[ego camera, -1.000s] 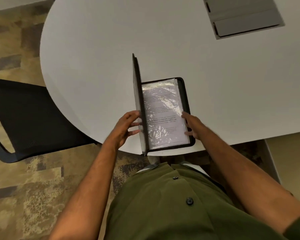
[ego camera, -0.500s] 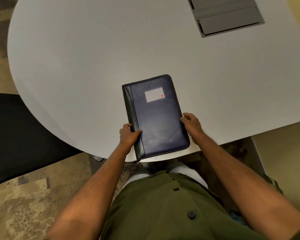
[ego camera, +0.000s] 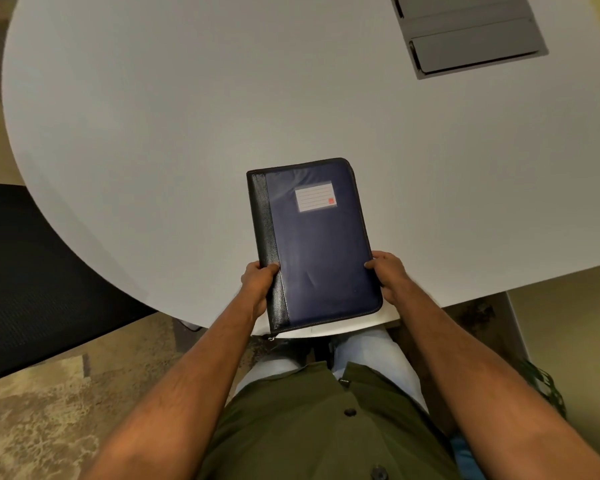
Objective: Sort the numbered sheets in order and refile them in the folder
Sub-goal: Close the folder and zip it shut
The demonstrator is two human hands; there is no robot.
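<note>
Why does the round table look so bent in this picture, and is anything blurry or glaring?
Head view: the wide-angle lens bows the table edge and splays the arms outward. The folder, gripped by the left hand and right hand, is sharp, with a soft sheen on its cover. The light is dim and even; the carpet looks smeared at the corners.

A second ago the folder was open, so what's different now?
The folder was swung shut: its cover, which stood upright, now lies flat, hiding the plastic-sleeved sheets. The left hand moved from the raised cover to grip the spine edge; the right hand stayed on the right edge. The folder still lies at the table's near edge.
</note>
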